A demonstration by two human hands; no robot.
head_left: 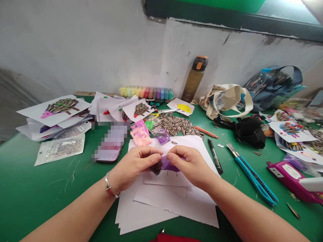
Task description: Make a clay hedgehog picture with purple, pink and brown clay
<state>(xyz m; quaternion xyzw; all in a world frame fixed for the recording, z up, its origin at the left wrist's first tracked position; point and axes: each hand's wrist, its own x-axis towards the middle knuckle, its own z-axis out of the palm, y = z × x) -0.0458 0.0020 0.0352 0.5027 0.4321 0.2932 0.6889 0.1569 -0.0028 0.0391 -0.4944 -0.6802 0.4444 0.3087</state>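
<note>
Both of my hands pinch a small clear plastic bag with a dark, nearly black lump of what looks like modelling clay in it. My left hand, with a bracelet on the wrist, grips the side by the dark lump. My right hand has its thumb and fingers closed on the bag's other edge. Below them lie white paper sheets. A purple shape on the paper is partly hidden behind the bag and my right hand. Just beyond are packets of peach clay and purple clay.
Sunflower seeds are heaped behind the paper. A phone and stacked seed pictures lie left. At right are a pen, a blue utility knife and a magenta device. A bottle stands against the wall.
</note>
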